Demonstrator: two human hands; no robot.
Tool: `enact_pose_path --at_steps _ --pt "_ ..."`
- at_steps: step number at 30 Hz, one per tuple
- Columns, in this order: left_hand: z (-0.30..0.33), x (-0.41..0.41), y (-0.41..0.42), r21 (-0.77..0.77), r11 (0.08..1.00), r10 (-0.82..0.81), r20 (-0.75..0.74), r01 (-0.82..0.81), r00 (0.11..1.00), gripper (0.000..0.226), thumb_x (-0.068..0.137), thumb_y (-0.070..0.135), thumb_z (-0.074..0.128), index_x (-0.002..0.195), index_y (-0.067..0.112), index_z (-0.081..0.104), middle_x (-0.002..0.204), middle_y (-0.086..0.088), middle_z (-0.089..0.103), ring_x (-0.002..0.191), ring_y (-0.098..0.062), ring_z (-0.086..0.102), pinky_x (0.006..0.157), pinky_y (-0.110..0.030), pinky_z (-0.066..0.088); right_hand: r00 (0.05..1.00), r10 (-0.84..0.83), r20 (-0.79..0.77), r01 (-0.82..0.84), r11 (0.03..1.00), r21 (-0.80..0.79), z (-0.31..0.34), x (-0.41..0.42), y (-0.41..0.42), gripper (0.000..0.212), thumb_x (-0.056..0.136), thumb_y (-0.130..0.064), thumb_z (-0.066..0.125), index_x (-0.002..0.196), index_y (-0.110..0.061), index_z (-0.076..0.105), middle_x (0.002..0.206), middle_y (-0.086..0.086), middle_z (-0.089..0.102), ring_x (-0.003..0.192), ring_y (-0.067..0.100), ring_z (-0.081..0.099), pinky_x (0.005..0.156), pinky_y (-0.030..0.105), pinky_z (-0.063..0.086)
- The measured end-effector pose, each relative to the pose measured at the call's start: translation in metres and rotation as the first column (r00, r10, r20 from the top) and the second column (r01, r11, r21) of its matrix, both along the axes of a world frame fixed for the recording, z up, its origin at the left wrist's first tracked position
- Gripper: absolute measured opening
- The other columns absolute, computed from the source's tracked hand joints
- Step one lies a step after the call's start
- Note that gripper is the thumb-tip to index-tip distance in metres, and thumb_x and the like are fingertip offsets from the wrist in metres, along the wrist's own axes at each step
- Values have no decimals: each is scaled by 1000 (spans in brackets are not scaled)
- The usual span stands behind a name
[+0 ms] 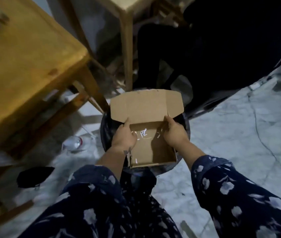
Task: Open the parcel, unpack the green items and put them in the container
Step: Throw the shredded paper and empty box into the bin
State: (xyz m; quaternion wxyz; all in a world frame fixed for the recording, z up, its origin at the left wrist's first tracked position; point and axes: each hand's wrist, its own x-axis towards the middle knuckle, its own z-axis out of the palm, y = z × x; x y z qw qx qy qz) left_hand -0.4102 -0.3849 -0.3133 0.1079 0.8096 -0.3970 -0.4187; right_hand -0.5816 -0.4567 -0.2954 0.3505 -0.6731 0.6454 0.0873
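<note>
Parcel (pixel 150 134) open, flap back, held over a round dark bin (pixel 184 133) on the floor. Left hand (pixel 124 137) and right hand (pixel 175 133) have fingers clamped on its 2 side walls, likely steadying it. Inside: paper scraps; no green items visible. Wooden table (pixel 24 66) crowds left; right floor open.

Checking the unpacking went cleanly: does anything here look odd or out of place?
Yes. The open box held by both hands looks empty, with no green items visible, only white scraps inside. A clear bottle lies on its side on the floor, beside the table.
</note>
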Motion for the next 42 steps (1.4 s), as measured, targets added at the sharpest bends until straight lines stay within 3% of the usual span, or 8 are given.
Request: enact_pose_path --at_steps 11,15,19,23,28,34,37,42 --pt "-148 -6 -15 202 978 -28 -124 53 992 52 92 5 44 144 8 37 143 -15 44 129 -30 44 96 -27 36 998 24 -60 -10 974 227 -179 -5 -16 52 87 -20 50 139 -20 44 143 20 40 125 36 47 102 38 41" --pt "-123 -1 -14 217 971 -69 -144 100 987 37 93 10 45 129 12 54 128 -15 57 112 -31 55 86 -29 41 994 67 -83 -44 966 256 -146 0 -18 39 89 -20 50 128 -18 55 126 19 55 113 36 55 94 37 46" --pt "-63 7 -22 338 916 -172 -158 217 972 45 92 16 54 136 9 47 133 -15 55 121 -30 51 98 -32 41 991 119 -55 -101 962 255 -75 14 -29 43 92 -25 49 135 -19 49 138 17 47 122 35 49 98 38 45" --pt "10 4 -21 296 917 -252 -92 268 963 31 91 20 49 119 13 60 119 -12 62 103 -31 60 84 -34 49 978 205 -29 -196 962 190 8 35 -33 46 91 -21 51 136 -19 48 140 15 46 124 32 48 97 34 44" --pt "53 -8 -12 249 909 -312 -126 334 942 47 96 8 43 142 17 44 147 -9 42 130 -29 45 104 -33 39 960 279 29 -281 954 108 79 56 -17 47 88 -20 56 134 -20 50 130 10 56 111 30 58 82 32 47" --pt "31 -10 2 160 973 -123 -239 164 963 37 96 -3 38 121 16 58 128 -9 55 123 -23 48 83 -17 26 926 375 -33 -358 905 230 35 46 30 33 88 -16 56 121 -12 63 118 11 63 111 29 59 84 32 48" --pt "7 -9 11 54 994 -76 -247 91 966 37 94 -3 39 113 20 60 125 -10 59 117 -25 54 87 -19 35 961 276 29 -274 926 261 -7 48 55 18 86 -26 58 97 -13 64 104 15 66 100 32 62 72 31 44" --pt "-22 -5 14 12 995 -96 -237 101 967 40 93 2 41 129 14 55 129 -7 60 119 -23 55 99 -27 42 999 20 -39 -11 972 233 -58 62 67 26 89 -19 50 107 -11 66 110 13 68 101 32 64 81 34 51"
